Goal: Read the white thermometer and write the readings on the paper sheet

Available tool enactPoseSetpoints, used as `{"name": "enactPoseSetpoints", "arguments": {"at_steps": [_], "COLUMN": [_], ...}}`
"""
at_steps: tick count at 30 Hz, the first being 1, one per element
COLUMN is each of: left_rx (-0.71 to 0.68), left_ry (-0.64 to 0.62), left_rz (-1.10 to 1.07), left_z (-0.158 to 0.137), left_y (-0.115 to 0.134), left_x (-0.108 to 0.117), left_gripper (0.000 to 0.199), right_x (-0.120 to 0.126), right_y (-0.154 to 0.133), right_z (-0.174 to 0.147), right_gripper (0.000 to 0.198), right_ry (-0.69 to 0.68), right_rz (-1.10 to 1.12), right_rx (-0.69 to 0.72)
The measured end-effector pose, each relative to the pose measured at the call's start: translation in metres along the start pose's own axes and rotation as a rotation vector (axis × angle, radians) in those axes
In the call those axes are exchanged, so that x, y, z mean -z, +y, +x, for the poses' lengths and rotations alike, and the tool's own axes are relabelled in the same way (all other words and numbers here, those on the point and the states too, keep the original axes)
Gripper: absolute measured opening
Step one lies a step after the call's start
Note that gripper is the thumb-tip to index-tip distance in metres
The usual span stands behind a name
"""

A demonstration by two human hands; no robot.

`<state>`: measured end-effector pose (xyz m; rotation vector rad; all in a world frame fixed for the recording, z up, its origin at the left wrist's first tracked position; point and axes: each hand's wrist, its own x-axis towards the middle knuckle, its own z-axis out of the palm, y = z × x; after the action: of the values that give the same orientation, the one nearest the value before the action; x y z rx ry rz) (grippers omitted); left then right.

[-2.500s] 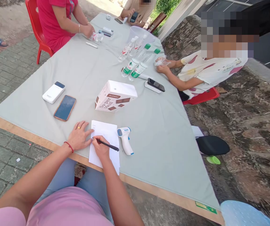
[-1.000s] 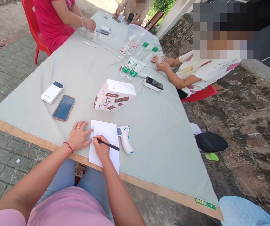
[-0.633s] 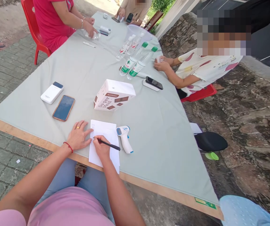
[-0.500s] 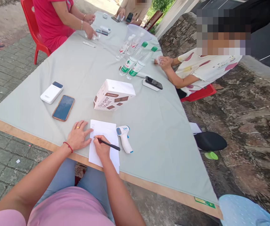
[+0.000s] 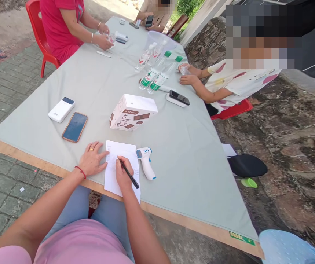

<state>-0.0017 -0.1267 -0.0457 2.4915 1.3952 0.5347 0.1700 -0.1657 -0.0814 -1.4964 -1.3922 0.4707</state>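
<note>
Wrapped round a black pen [image 5: 129, 173], my right hand [image 5: 123, 175] rests on a sheet of paper [image 5: 114, 181], the pen's tip against the page. Faint lines of text show on the sheet near its top. My left hand [image 5: 91, 160] lies flat with fingers spread, its fingertips at the paper's left edge. Just right of the paper is a white and blue infrared thermometer [image 5: 146, 163]. Beyond the paper stands a white and brown box [image 5: 133, 112] marked "Super Meal". An orange-cased phone [image 5: 75, 127] and a white power bank [image 5: 61, 109] lie to the left.
Several water bottles [image 5: 154, 77] stand farther up the table [image 5: 185, 157], near a translucent basin [image 5: 161, 38]. A black device [image 5: 178, 97] lies on the right. Three other people sit around the table; two handle clear plastic items. A blue stool [image 5: 292, 247] is at lower right.
My right hand has moved right across the paper, and the pen now points more steeply toward me. My left hand stays put. The people across the table have shifted their hands.
</note>
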Motion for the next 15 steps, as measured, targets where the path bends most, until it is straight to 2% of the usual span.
{"name": "enactPoseSetpoints", "arguments": {"at_steps": [3, 6, 9, 11, 13, 15], "left_rx": [0.000, 0.005, 0.018, 0.053, 0.115, 0.186], "left_ry": [-0.001, -0.011, -0.008, -0.009, -0.016, -0.012], "left_rz": [-0.006, 0.016, 0.009, -0.035, -0.112, -0.207], "left_z": [0.000, 0.000, 0.000, 0.003, 0.011, 0.028], "left_y": [0.000, -0.001, -0.003, -0.007, -0.014, -0.024], "left_x": [0.001, 0.001, 0.000, -0.001, 0.001, 0.004], "left_gripper": [0.045, 0.046, 0.046, 0.047, 0.048, 0.049], "right_x": [0.014, 0.022, 0.025, 0.028, 0.036, 0.048], "right_y": [0.013, 0.026, 0.032, 0.033, 0.034, 0.036], "right_z": [0.008, 0.020, 0.029, 0.033, 0.034, 0.034], "right_gripper": [0.029, 0.040, 0.048, 0.052, 0.049, 0.042], "right_ry": [-0.046, -0.126, -0.197, -0.215, -0.171, -0.068], "right_rz": [-0.212, -0.448, -0.582, -0.579, -0.554, -0.588], "right_rx": [0.185, 0.271, 0.309, 0.337, 0.322, 0.201]}}
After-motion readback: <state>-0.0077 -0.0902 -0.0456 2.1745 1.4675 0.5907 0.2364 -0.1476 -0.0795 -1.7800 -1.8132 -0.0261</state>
